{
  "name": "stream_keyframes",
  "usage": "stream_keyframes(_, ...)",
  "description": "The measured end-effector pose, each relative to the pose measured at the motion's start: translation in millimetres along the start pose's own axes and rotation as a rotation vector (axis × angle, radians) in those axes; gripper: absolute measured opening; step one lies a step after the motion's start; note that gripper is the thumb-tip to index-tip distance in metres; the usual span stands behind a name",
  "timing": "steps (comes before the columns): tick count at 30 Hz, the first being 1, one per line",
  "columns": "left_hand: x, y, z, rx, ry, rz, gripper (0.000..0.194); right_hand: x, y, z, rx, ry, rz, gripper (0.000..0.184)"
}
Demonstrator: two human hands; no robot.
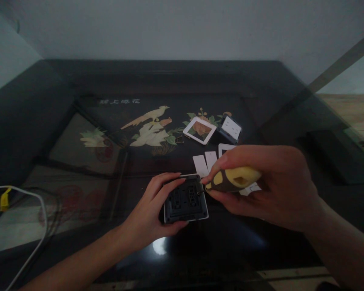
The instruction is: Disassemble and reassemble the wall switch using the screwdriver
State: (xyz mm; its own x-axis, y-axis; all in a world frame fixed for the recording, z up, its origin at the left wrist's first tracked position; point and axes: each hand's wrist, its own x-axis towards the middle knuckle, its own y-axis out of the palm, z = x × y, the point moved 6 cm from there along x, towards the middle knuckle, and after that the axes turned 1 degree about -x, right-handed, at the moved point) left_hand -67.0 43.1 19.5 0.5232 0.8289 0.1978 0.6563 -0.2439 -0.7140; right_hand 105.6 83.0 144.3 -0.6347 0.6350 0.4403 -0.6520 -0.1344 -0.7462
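My left hand [160,204] grips a square wall switch or socket module [185,202] by its upper and lower edges, its dark back turned up and a thin white rim showing. In my right hand [267,186] is a screwdriver [235,178] with a yellow and dark handle, held almost level and pointing left. The dark shaft reaches over the module's right part, and its tip sits at or close to a small hole there. Whether it touches a screw, I cannot make out.
Beyond the hands lie a white square frame [210,138], a second white-faced module [231,129], white strips [200,165] and a partly hidden white frame [223,148]. Small screws [179,140] lie left of the first frame. A white cable [44,218] with a yellow tag crosses the glossy dark tabletop's left side.
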Motion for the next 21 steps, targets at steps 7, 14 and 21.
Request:
stream_keyframes(7, 1.8, 0.4, 0.3, 0.005, -0.004, -0.006, 0.071, -1.7, 1.7, 0.3, -0.05, -0.021, 0.005, 0.04)
stream_keyframes(14, -0.3, -0.2, -0.6, 0.015, 0.004, -0.008, 0.073, -2.4, 0.6, 1.8, -0.101, -0.023, 0.002, 0.032)
stream_keyframes(21, -0.6, 0.1, 0.8, 0.019, -0.007, 0.007, 0.074, 0.8, 1.4, 4.3, -0.059, -0.041, 0.028, 0.026)
